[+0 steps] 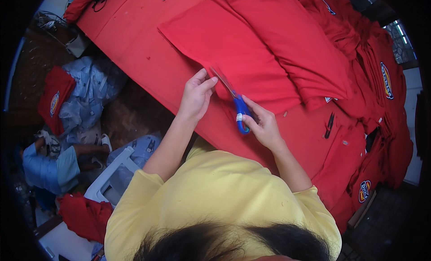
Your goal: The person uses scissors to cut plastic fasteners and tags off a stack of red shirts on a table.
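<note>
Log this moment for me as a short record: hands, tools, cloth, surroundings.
Left hand: fingertips beside the scissor blades; whether they pinch cloth is unclear
Right hand: holds metal scissors with blue plastic handles
Blades: angled away from the person, tips blurred
Cloth: folded red fabric, spread beyond the hands
Surface: red-covered table
Loose tool: small black tool, right of the right hand
Right side: heaped red garments with oval patches
Left background: another person in light blue

This looks like a garment workshop: red clothes (372, 81) heaped at right, plastic-bagged bundles (85, 83) at left, scissors (238, 100) above the table (130, 41).
</note>
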`<state>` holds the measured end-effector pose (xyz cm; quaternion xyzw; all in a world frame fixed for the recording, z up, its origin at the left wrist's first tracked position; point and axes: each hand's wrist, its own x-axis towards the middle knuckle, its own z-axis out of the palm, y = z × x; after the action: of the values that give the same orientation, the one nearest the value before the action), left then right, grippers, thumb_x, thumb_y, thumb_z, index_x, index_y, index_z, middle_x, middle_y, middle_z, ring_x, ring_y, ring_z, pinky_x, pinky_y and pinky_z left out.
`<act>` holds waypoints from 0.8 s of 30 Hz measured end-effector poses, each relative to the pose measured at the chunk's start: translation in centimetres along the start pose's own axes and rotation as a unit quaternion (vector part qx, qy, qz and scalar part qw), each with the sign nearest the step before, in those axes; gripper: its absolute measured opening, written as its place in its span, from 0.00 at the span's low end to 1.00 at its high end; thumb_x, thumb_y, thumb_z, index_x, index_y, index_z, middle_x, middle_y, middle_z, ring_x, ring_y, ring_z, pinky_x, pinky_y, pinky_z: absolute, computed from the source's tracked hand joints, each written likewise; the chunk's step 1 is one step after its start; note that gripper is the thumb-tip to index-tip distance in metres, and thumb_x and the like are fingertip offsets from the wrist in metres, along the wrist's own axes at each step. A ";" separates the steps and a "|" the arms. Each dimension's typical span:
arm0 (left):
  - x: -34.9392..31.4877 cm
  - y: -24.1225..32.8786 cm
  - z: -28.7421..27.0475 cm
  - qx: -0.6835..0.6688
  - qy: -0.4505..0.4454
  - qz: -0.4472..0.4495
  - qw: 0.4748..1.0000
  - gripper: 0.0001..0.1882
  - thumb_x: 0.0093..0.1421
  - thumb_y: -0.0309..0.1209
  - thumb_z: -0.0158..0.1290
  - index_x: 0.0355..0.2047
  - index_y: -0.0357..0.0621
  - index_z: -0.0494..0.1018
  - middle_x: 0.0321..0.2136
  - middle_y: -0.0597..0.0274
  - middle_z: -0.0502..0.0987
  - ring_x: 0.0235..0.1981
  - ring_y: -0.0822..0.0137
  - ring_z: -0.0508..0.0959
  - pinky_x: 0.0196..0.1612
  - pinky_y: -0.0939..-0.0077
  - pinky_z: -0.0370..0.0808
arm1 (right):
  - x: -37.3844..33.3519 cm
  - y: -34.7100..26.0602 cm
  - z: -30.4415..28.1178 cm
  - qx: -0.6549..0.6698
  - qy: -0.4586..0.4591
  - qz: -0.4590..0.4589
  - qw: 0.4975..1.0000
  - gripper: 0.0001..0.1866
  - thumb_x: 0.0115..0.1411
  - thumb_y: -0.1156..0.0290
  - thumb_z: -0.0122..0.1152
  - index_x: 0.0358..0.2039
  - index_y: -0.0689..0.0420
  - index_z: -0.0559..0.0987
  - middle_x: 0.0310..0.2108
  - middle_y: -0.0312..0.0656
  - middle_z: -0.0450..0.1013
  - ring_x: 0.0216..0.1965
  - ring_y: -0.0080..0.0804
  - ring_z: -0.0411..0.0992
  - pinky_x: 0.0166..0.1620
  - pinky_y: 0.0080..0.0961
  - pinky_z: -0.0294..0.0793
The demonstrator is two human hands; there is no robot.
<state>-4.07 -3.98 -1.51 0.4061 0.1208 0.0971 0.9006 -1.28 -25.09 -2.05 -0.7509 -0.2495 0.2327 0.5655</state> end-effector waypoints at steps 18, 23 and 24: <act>1.1 1.2 -0.6 -0.028 0.003 -0.004 1.000 0.16 0.59 0.17 0.45 0.47 0.35 0.68 0.43 0.57 0.74 0.44 0.67 0.75 0.49 0.71 0.72 | 0.9 -1.4 0.6 -0.071 0.013 -0.031 0.997 0.30 0.56 0.72 0.60 0.59 0.59 0.64 0.33 0.39 0.71 0.34 0.22 0.70 0.39 0.20 0.70; 0.9 1.5 -0.2 0.005 0.030 -0.007 1.000 0.15 0.58 0.17 0.46 0.47 0.36 0.69 0.41 0.58 0.75 0.41 0.69 0.76 0.45 0.74 0.74 | 1.2 -1.3 0.9 -0.107 0.024 -0.050 0.993 0.30 0.56 0.69 0.60 0.59 0.59 0.64 0.32 0.42 0.70 0.33 0.28 0.71 0.38 0.21 0.70; 0.8 1.5 -0.2 0.014 0.028 -0.008 0.999 0.15 0.58 0.17 0.47 0.47 0.36 0.69 0.41 0.59 0.75 0.41 0.70 0.76 0.44 0.74 0.75 | 1.4 -1.3 0.9 -0.112 0.024 -0.055 0.992 0.30 0.57 0.68 0.59 0.59 0.59 0.64 0.32 0.42 0.70 0.33 0.28 0.71 0.37 0.21 0.70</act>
<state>-3.44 -2.62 -0.67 0.4146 0.1501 0.0995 0.8920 -0.91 -23.23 -1.06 -0.8001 -0.3016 0.1539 0.4952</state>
